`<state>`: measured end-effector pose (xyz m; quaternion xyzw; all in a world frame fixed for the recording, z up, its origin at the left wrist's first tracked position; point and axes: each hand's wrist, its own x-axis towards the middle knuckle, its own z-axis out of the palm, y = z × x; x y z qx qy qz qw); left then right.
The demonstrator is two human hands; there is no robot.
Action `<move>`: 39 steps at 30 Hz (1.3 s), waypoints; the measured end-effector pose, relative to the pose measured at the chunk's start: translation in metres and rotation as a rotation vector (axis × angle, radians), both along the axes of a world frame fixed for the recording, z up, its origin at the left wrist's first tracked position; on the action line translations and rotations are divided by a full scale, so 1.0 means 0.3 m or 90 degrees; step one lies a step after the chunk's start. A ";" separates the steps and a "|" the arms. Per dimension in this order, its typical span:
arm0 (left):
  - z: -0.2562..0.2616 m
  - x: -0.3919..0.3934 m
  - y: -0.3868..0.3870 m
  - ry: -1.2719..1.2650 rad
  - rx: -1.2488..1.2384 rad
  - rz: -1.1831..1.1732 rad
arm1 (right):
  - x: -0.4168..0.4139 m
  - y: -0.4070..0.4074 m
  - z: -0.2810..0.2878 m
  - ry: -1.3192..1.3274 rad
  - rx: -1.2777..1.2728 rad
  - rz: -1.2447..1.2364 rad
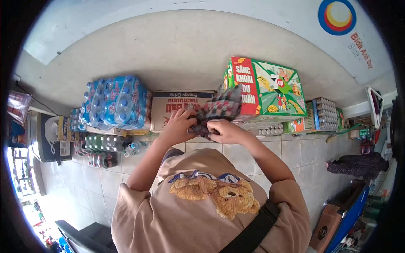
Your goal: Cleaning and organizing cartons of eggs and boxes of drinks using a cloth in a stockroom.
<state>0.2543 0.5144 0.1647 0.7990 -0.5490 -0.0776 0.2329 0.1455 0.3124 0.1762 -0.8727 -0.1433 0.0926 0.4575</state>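
Note:
In front of my chest, a dark checked cloth (226,102) with red patches is bunched up between both hands. My left hand (182,123) grips its left side with the fingers curled. My right hand (223,129) pinches the lower right part, and a loose fold spreads up and to the right. Behind the cloth stands a cardboard energy drink carton (159,109), partly covered by it. Right of the cloth is a red and green printed carton (278,88), whose left edge the fold overlaps in view.
Shrink-wrapped water bottles (115,101) stand left of the carton along the wall. Soda bottles (101,144) stand on the tiled floor (240,151). Packed cans (326,110) are at the right. A person (360,166) is at far right, near a blue-sided table (348,218). A dark chair (91,237) is lower left.

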 end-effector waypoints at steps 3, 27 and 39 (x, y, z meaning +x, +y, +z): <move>-0.108 0.037 0.167 0.001 0.038 -0.010 | 0.055 0.117 -0.232 0.175 0.024 -0.056; -0.538 0.365 0.364 0.101 -0.006 0.249 | 0.342 0.219 -0.760 -0.127 -0.379 -0.149; -1.055 0.537 0.108 0.142 0.120 0.374 | -0.046 0.244 -0.943 0.309 -0.311 -0.150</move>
